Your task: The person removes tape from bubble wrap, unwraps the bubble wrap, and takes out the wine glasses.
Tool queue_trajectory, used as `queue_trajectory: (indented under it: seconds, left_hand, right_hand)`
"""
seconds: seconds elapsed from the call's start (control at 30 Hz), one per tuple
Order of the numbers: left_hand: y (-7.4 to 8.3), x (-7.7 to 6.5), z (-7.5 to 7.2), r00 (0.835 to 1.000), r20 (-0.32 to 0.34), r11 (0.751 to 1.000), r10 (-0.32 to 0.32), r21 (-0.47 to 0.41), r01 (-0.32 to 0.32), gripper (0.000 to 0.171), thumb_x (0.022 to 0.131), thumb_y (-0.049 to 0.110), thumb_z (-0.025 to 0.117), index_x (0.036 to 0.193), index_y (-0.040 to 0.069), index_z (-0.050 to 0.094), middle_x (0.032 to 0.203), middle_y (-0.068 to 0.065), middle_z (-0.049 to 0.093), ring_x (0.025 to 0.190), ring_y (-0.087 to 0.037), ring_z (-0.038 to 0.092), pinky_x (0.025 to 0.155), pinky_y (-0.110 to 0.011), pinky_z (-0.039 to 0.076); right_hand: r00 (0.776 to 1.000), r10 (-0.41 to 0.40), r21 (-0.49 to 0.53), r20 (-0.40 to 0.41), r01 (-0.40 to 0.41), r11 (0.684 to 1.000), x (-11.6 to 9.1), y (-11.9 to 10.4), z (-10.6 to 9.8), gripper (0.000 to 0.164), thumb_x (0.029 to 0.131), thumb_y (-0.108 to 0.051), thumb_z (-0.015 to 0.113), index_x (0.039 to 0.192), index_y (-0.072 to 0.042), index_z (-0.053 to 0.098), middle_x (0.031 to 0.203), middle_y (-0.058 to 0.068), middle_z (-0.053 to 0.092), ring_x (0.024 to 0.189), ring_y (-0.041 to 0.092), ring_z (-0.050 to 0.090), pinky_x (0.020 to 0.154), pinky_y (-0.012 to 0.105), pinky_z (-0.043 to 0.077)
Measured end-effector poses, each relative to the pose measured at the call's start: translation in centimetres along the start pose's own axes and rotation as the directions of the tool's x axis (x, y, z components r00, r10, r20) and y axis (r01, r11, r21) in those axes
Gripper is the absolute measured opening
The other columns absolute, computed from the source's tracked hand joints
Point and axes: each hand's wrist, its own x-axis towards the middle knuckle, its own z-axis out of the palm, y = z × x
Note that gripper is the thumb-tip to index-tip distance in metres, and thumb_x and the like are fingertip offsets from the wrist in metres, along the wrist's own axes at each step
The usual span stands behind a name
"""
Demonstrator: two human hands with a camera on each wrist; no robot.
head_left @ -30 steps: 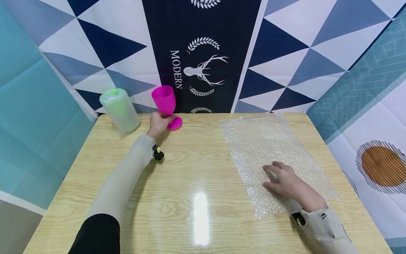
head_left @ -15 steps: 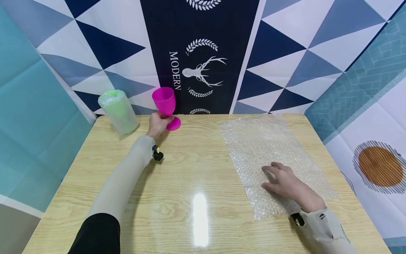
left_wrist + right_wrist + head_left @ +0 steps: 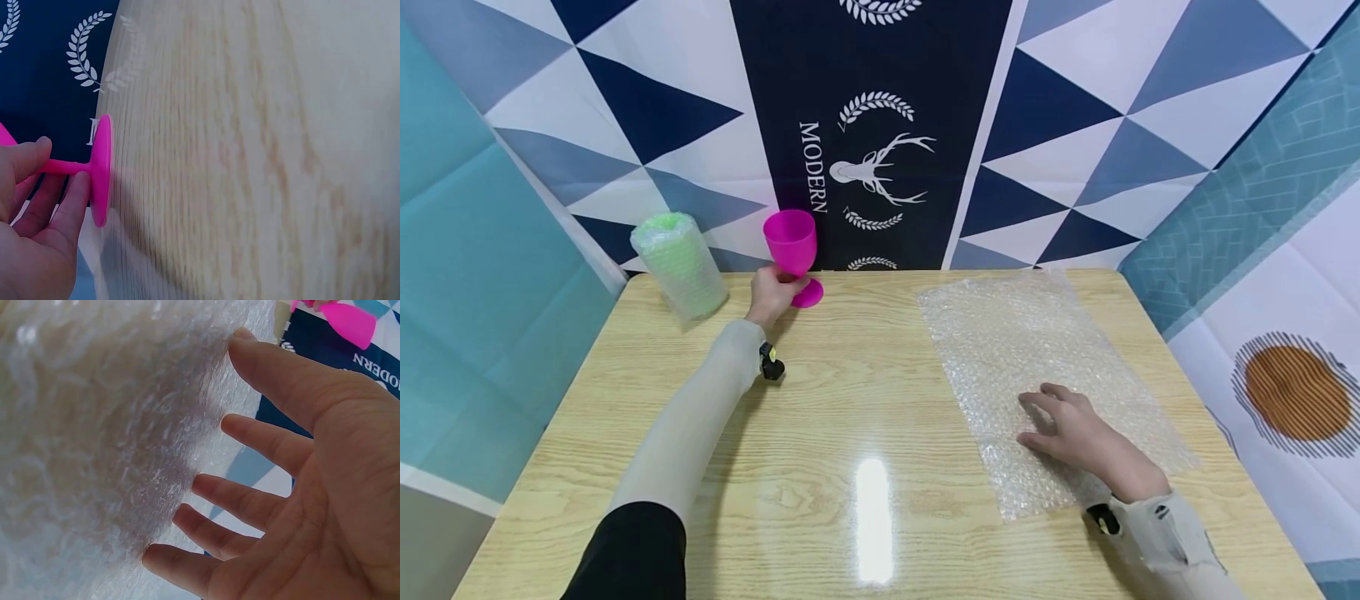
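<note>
A bright pink plastic goblet [image 3: 792, 242] is at the table's back edge, left of the middle, with its bowl up. My left hand [image 3: 769, 293] grips it by the stem. In the left wrist view, thumb and fingers lie around the stem just beside the round foot [image 3: 101, 172], which is close to the tabletop; I cannot tell whether it touches. On the right side of the table, a sheet of clear bubble wrap [image 3: 1000, 350] lies flat. My right hand [image 3: 1078, 433] rests on it with spread, slightly bent fingers, their tips touching the wrap [image 3: 112, 425].
Left of the goblet, near the back left corner, a green object rolled in bubble wrap [image 3: 681, 267] stands upright. The light wooden table [image 3: 850, 375] ends at patterned wall coverings behind and on both sides.
The goblet's foot has shifted slightly left and its bowl slightly right and down, so it is a little more upright. My right hand stays where it was on the bubble wrap.
</note>
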Motion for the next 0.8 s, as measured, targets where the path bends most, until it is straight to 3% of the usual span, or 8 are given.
queue_trajectory:
  seconds: [0.53, 0.8]
  left_hand:
    - [0.02, 0.43, 0.13, 0.999, 0.014, 0.999, -0.05, 0.009, 0.05, 0.034, 0.093, 0.019, 0.076, 0.12, -0.001, 0.072, 0.121, -0.02, 0.072, 0.117, -0.033, 0.067, 0.103, -0.042, 0.057]
    - [-0.02, 0.51, 0.28, 0.999, 0.015, 0.999, -0.037, 0.031, 0.037, 0.033, 0.093, 0.016, 0.075, 0.121, -0.001, 0.071, 0.122, -0.021, 0.072, 0.118, -0.033, 0.067, 0.103, -0.042, 0.057]
  right_hand:
    - [1.0, 0.0, -0.003, 0.006, 0.0, 1.0, 0.16, 0.12, 0.05, 0.061, 0.087, -0.03, 0.082, 0.136, 0.001, 0.061, 0.141, 0.045, 0.045, 0.125, 0.07, 0.042, 0.099, 0.077, 0.042]
    - [1.0, 0.022, -0.002, 0.015, -0.021, 1.0, 0.09, -0.06, 0.02, 0.061, 0.087, -0.028, 0.082, 0.135, 0.002, 0.06, 0.141, 0.045, 0.044, 0.125, 0.071, 0.041, 0.098, 0.077, 0.042]
